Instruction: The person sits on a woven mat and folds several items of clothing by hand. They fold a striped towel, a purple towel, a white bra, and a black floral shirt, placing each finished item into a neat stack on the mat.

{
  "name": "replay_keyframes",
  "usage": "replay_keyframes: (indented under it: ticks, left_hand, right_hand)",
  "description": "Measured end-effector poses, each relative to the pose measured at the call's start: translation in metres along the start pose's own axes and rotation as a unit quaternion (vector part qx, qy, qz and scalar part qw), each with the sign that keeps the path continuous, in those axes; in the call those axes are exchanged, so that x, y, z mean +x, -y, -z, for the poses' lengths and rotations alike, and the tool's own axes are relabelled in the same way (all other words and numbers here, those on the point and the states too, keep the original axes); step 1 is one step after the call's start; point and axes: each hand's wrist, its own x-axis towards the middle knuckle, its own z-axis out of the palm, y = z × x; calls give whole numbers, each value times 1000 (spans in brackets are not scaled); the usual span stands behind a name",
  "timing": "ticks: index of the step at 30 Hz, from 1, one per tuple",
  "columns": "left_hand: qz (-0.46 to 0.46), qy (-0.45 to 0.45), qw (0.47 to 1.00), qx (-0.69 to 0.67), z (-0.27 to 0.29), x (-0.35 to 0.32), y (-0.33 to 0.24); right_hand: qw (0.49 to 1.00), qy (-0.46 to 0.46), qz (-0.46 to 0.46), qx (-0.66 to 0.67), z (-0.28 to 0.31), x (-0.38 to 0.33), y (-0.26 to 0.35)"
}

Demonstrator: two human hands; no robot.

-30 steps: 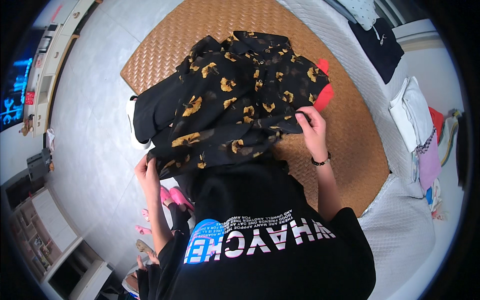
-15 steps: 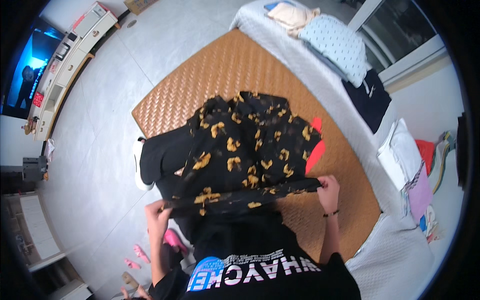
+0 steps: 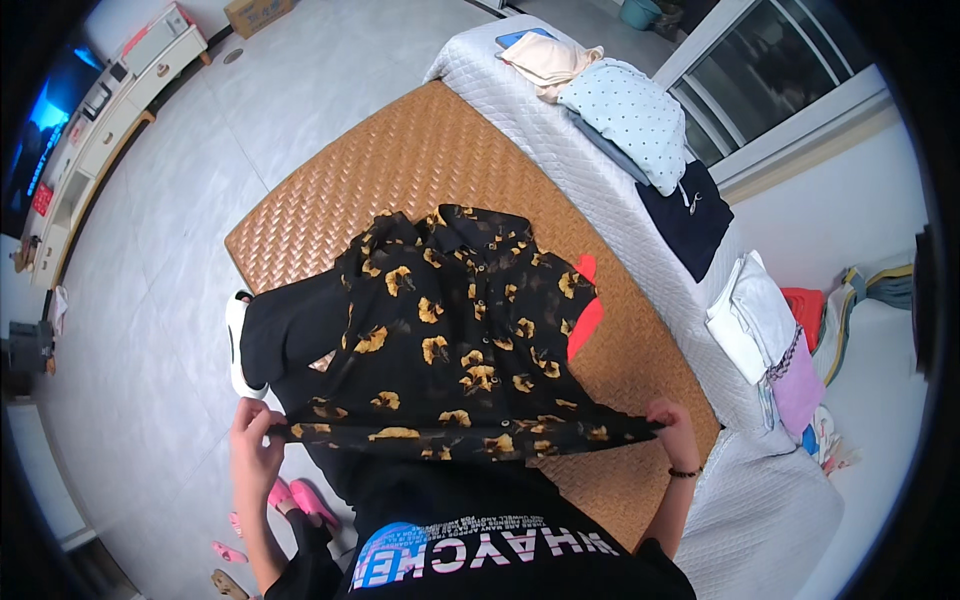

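A black blouse with yellow flower print [image 3: 437, 350] lies spread in front of me, its collar at the far end and its hem toward me. Small buttons run down its middle. My left hand [image 3: 257, 440] pinches the hem's left corner, and my right hand [image 3: 673, 432] pinches the right corner. The hem is stretched taut between them. Black-clad legs [image 3: 300, 325] show beside the blouse at the left, ending in a white shoe [image 3: 237, 345]. Something flat and red [image 3: 585, 325] sticks out from under the blouse's right side.
Beneath the blouse is a brown woven mat [image 3: 350, 165]. A quilted white couch cover [image 3: 520, 115] runs along the right, bearing a dotted light-blue pillow [image 3: 630, 115], a dark garment [image 3: 690, 220] and folded white cloth [image 3: 755, 315]. Pink slippers [image 3: 305, 500] lie on the floor, lower left.
Both hands have drawn the hem toward me and pulled it flatter, where it was folded up before. The whole view has shifted, so things appear farther left.
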Motion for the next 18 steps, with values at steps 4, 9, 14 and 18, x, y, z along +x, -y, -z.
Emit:
replay_keyframes:
  ticks: [4, 9, 14, 18]
  left_hand:
    - [26, 48, 996, 78, 11, -3, -5]
    - [146, 137, 963, -179, 3, -16, 25]
    - [160, 186, 938, -246, 1, -45, 70]
    - [149, 189, 948, -209, 3, -49, 78]
  right_hand:
    - [996, 50, -72, -27, -10, -21, 8]
    - [985, -44, -156, 65, -55, -23, 1]
    - [980, -60, -128, 137, -60, -41, -15]
    - [958, -6, -115, 263, -33, -67, -50]
